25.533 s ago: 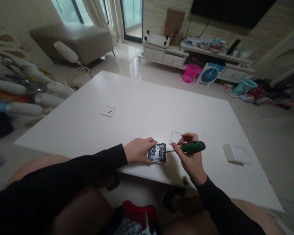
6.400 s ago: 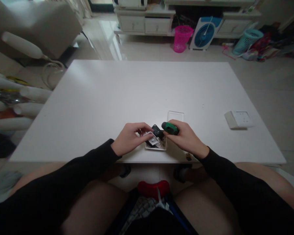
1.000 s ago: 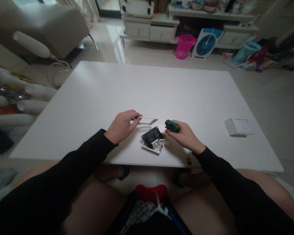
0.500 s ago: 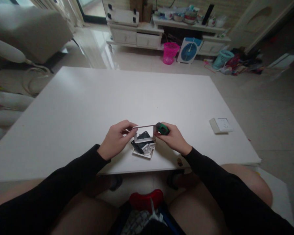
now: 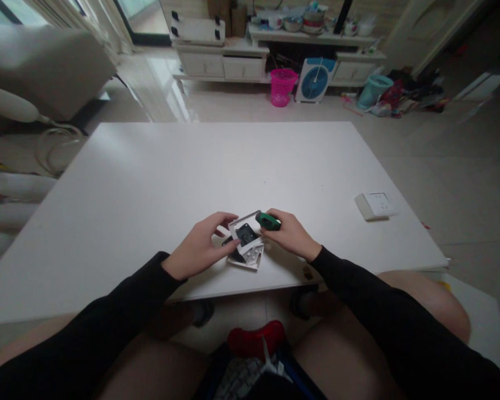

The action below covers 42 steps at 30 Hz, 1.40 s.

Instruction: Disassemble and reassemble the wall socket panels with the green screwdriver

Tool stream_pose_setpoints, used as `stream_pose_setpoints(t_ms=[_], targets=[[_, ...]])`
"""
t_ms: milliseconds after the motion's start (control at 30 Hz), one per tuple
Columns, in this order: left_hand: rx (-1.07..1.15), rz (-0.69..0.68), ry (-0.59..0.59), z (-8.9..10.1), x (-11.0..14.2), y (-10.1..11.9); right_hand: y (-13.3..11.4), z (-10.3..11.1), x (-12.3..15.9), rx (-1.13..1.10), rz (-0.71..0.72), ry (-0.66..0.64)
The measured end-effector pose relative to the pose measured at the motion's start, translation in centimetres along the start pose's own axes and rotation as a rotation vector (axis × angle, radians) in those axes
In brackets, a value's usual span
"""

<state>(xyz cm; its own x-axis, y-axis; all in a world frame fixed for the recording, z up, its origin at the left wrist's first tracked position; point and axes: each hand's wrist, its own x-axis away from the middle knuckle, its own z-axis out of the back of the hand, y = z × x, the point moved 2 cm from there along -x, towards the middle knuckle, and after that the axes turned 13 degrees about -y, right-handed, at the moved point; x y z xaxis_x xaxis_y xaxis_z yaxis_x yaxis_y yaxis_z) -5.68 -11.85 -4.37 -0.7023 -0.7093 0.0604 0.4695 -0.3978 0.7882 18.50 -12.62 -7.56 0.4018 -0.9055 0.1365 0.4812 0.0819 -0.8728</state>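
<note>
My left hand [image 5: 204,243] holds the left side of a white socket frame [image 5: 250,246], thumb in front and fingers at the far edge. The frame is tilted, and black socket parts [image 5: 245,234] show through its opening. In my right hand [image 5: 290,233] is a green-handled screwdriver [image 5: 269,221], its shaft not visible; those fingers also lie at the frame's right edge. Beneath, a white socket panel [image 5: 254,256] rests on the table, partly covered by the frame and black parts.
Over the right side of the white table [image 5: 183,172] stands a boxed white wall socket [image 5: 377,205]. Small brass-coloured pieces [image 5: 307,273] lie near the front edge. Beyond the table are a pink basket [image 5: 282,88] and a blue fan [image 5: 315,80] on the floor.
The white frame has turned and tipped lower over the parts. My left thumb has moved down along its side, and the screwdriver has shifted slightly left with my right hand.
</note>
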Motion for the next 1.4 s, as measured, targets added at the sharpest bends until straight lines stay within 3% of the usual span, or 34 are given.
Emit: stream_pose_setpoints(t_ms=[267,567,800,1133,1400], targets=[[-0.012,0.117,-0.156,0.2,0.0,-1.2,0.3,-0.2,-0.2,-0.013,0.024,0.017],[-0.061,0.066,-0.288,-0.3,0.5,-2.6,0.3,-0.1,0.0,0.026,-0.014,-0.016],[-0.077,-0.054,-0.32,-0.8,0.3,-2.8,0.1,-0.2,0.2,0.067,-0.041,-0.049],[-0.113,-0.016,-0.278,-0.2,0.0,-1.9,-0.2,-0.3,0.3,0.131,-0.057,-0.091],[-0.135,-0.093,-0.257,0.4,0.0,-1.7,0.1,-0.3,0.2,0.134,-0.101,-0.106]])
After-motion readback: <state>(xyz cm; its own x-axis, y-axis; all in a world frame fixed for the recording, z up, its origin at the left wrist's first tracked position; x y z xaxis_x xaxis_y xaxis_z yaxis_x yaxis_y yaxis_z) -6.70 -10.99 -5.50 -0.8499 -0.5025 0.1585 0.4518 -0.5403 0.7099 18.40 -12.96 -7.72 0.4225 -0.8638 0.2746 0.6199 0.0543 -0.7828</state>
